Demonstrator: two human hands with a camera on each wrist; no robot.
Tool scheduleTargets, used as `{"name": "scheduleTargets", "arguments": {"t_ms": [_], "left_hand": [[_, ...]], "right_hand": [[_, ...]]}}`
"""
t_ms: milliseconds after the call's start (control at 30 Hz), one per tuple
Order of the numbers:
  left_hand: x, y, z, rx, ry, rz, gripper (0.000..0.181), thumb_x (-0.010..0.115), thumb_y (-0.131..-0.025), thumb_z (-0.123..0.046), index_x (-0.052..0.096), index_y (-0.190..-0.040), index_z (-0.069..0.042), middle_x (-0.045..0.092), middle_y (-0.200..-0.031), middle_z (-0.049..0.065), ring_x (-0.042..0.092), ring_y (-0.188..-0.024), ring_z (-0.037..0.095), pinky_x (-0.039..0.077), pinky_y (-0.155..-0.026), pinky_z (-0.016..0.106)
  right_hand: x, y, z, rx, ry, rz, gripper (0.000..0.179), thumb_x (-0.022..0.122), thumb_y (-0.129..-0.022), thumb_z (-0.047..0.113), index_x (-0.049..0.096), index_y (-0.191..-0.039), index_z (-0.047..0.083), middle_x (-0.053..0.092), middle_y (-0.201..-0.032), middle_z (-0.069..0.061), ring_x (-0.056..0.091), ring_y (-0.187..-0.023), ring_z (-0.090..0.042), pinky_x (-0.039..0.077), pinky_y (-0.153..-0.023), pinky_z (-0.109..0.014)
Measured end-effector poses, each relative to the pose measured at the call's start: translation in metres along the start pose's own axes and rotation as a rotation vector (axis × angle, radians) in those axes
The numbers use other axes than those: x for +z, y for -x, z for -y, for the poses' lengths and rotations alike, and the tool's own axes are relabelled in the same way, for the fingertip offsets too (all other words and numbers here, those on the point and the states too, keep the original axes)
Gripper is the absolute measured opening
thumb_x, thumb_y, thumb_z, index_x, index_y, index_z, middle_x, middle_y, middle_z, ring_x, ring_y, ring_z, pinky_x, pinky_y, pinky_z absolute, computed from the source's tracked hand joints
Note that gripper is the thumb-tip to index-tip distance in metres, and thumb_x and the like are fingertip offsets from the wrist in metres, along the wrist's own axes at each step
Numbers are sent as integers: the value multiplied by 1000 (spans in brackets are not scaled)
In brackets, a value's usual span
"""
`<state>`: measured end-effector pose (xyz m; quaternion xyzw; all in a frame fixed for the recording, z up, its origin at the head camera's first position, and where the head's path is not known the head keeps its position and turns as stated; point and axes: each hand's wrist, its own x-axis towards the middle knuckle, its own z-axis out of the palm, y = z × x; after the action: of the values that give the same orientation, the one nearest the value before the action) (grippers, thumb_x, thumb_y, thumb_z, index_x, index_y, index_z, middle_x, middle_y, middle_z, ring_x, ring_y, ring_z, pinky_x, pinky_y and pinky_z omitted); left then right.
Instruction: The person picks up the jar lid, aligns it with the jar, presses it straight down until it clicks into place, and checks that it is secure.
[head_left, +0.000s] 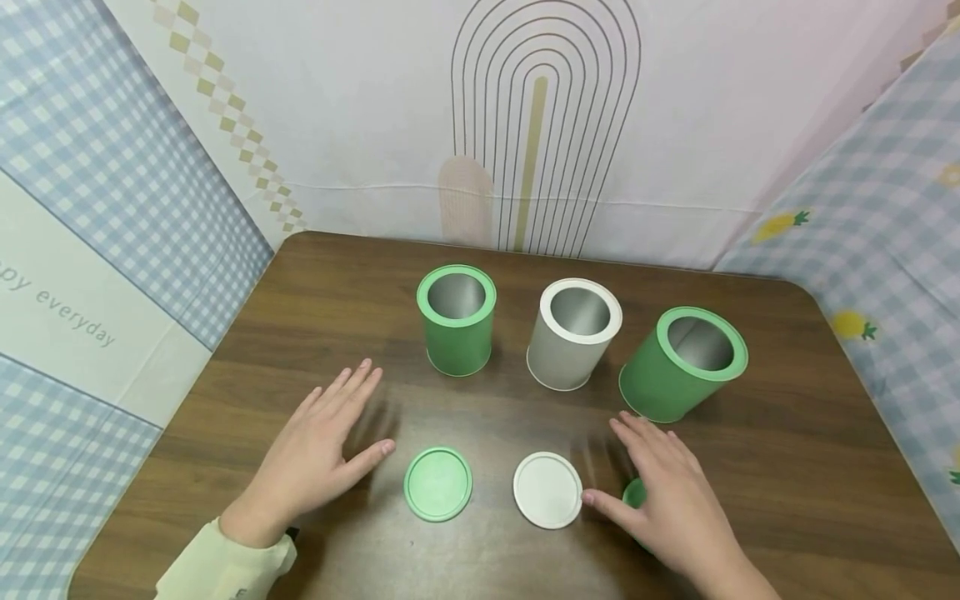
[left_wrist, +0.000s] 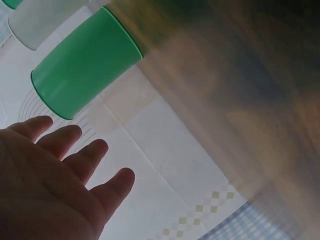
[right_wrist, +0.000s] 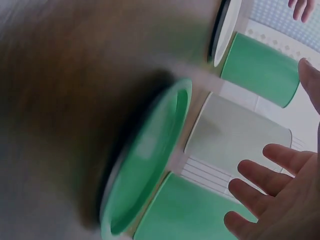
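My left hand (head_left: 318, 454) hovers over the table with fingers spread, left of a light green lid (head_left: 438, 484). Over a second green lid (head_left: 634, 493), mostly hidden beneath it in the head view, is my right hand (head_left: 667, 492), its fingers extended and holding nothing. A white lid (head_left: 547, 490) lies between the hands, near the right thumb. Behind the lids stand three open cans: a green can (head_left: 459, 342) at left, a white can (head_left: 566, 358) in the middle and another green can (head_left: 660, 383) at right. In the right wrist view the green lid (right_wrist: 150, 160) lies flat on the table.
The brown wooden table (head_left: 337, 283) has rounded far corners. A white patterned cloth (head_left: 360, 100) hangs behind it, with blue checked cloth (head_left: 112, 125) on the left and more checked cloth (head_left: 885, 217) on the right.
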<state>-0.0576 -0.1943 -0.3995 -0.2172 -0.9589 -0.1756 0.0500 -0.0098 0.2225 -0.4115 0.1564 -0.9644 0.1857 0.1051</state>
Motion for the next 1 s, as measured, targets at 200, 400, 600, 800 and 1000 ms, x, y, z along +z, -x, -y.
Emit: {"name": "scheduleTargets", "arguments": {"t_ms": [200, 400, 600, 800, 1000], "left_hand": [[5, 2, -2, 10, 11, 4, 81, 61, -94, -56, 34, -157, -11, 34, -161, 6, 36, -145, 34, 27, -114, 64], [10, 6, -4, 8, 34, 15, 80, 62, -93, -57, 40, -154, -9, 36, -160, 7, 40, -143, 32, 29, -113, 63], [13, 9, -6, 2, 31, 28, 86, 62, -92, -61, 39, -154, -6, 36, -160, 7, 39, -144, 31, 30, -114, 62], [17, 13, -11, 14, 47, 40, 91, 63, -89, -64, 39, -154, -5, 37, -159, 7, 39, -144, 31, 30, -114, 61], [19, 12, -13, 18, 52, 51, 95, 68, -85, -65, 41, -153, -5, 40, -158, 8, 38, -144, 32, 30, -114, 62]], "right_hand": [[7, -2, 8, -12, 2, 18, 86, 82, -75, 55, 57, -137, 1, 59, -140, -13, 49, -134, -37, 35, -108, -57], [15, -1, 18, -25, -19, 32, 84, 84, -74, 53, 59, -135, 1, 61, -137, -13, 51, -133, -36, 35, -109, -56], [19, -2, 26, -39, -39, 33, 83, 83, -75, 55, 60, -135, 2, 62, -136, -11, 52, -133, -35, 36, -110, -56], [24, -4, 33, -57, -57, 48, 81, 82, -76, 55, 61, -134, 3, 62, -136, -9, 52, -133, -32, 36, -110, -55], [30, -8, 42, -74, -72, 69, 77, 85, -73, 50, 63, -132, 5, 65, -132, -6, 55, -130, -30, 39, -108, -56]]}}
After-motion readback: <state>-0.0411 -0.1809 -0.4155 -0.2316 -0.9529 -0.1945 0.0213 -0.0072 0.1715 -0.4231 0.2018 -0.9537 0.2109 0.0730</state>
